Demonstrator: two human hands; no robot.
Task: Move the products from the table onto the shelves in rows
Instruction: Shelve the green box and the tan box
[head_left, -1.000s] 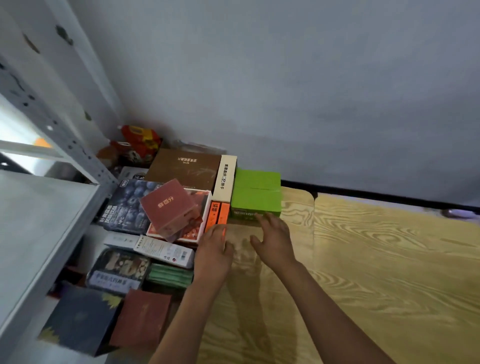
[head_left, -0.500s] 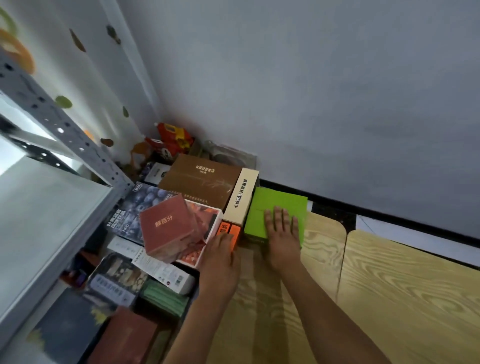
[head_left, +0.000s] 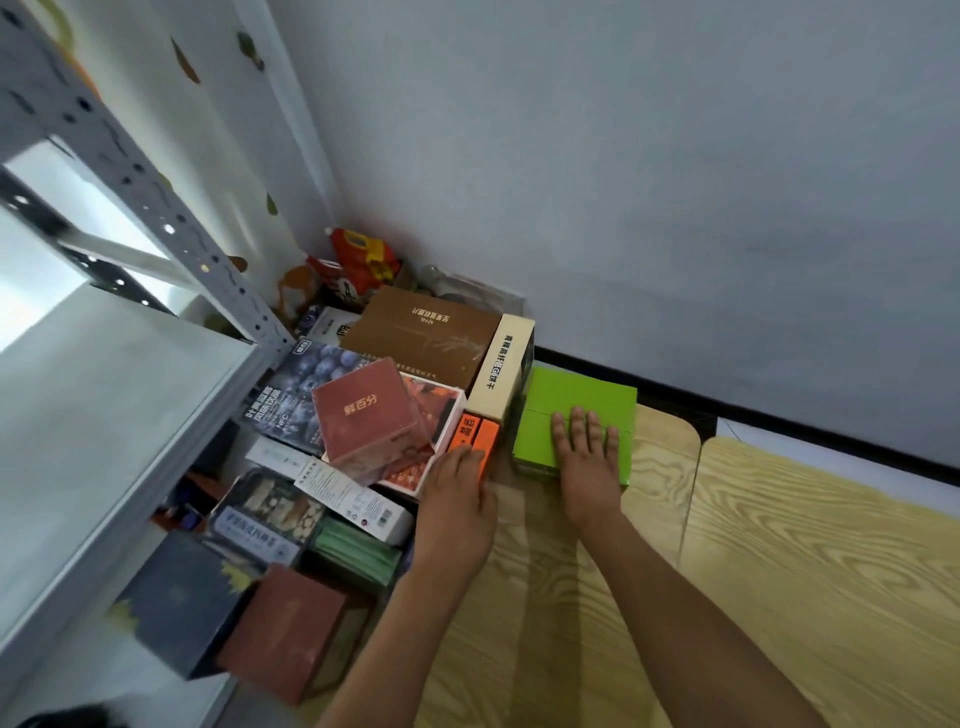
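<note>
Head view: our right hand (head_left: 589, 457) lies flat, fingers straight and a bit spread, on top of the matte green box (head_left: 576, 410) at the far edge of the wood-grain table (head_left: 779, 545). Our left hand (head_left: 457, 499) touches the small orange box (head_left: 475, 435), fingers curved over its end; can't tell if it's really gripping. Glossy cardboard boxes sit piled beside the grey metal shelf (head_left: 104, 415).

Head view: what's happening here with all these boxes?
A person is at a wooden table crowded with product boxes beside a metal shelf. The right hand lies flat, fingers straight, on top of the green box. The left hand touches the orange box. Nothing is lifted yet.
</note>
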